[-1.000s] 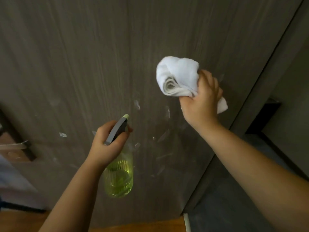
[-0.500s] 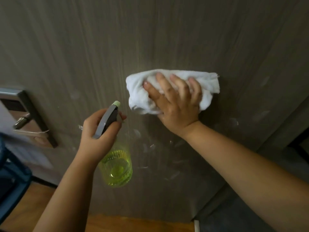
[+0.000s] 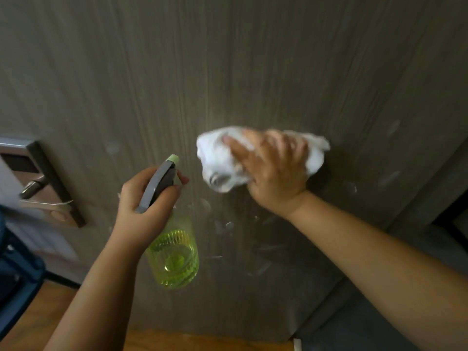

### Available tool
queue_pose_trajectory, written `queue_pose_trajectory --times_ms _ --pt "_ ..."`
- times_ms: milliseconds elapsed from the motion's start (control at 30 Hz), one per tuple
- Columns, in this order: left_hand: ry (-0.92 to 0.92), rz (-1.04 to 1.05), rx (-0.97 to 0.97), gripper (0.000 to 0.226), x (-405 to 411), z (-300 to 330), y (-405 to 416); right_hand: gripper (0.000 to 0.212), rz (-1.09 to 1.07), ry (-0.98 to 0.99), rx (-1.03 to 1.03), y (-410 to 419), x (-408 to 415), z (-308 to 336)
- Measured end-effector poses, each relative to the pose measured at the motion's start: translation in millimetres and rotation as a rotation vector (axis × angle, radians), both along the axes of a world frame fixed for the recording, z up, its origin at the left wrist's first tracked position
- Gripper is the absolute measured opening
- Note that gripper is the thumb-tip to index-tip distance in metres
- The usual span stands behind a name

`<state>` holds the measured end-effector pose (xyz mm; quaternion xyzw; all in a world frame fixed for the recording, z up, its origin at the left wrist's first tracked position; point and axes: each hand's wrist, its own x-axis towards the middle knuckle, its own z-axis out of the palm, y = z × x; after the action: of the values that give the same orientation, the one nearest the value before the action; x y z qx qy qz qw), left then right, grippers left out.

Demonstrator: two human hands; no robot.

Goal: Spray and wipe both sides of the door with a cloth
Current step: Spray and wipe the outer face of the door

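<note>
A grey-brown wood-grain door (image 3: 228, 72) fills the view. My right hand (image 3: 273, 171) presses a bunched white cloth (image 3: 217, 160) flat against the door with spread fingers; both are motion-blurred. My left hand (image 3: 147, 201) grips a spray bottle (image 3: 174, 254) by its grey trigger head, the ribbed yellow-green body hanging below my fist, nozzle toward the door. Wet droplets and streaks (image 3: 228, 224) sit on the door below the cloth.
A metal lock plate with lever handle (image 3: 43, 183) is on the door's left edge. A dark blue object (image 3: 15, 274) stands at lower left on the wooden floor (image 3: 202, 340). Dark grey floor (image 3: 354, 325) lies past the door's right edge.
My right hand went from gripping the cloth away from the door to pressing it flat on the door, then slid slightly right. The bottle hand stayed near the same spot.
</note>
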<state>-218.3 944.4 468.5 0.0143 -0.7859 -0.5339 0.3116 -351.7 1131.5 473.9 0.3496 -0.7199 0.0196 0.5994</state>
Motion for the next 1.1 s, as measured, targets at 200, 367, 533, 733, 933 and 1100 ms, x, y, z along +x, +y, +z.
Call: queue_pose_trajectory --times_ms 200,367,533,733,933,1100 --pt "0.011 -0.021 0.005 0.021 1 6 5 0.061 -0.053 0.093 -0.139 -2 -5 94" --pt "0.038 -0.027 -0.001 0.02 0 9 7 0.04 -0.022 0.132 -0.083 -15 -9 47" --pt "0.017 -0.024 -0.014 0.019 -2 5 5 0.04 -0.007 0.074 0.096 -2 -4 -39" --pt "-0.01 -0.036 -0.044 0.02 -2 2 12 0.043 0.011 -0.004 0.196 17 0 -68" --pt "-0.018 -0.123 -0.068 0.021 -1 4 38 0.058 0.0 -0.312 -0.013 40 23 -45" --pt "-0.05 -0.259 -0.134 0.02 -11 3 61 0.044 -0.03 -0.534 -0.551 87 34 -8"
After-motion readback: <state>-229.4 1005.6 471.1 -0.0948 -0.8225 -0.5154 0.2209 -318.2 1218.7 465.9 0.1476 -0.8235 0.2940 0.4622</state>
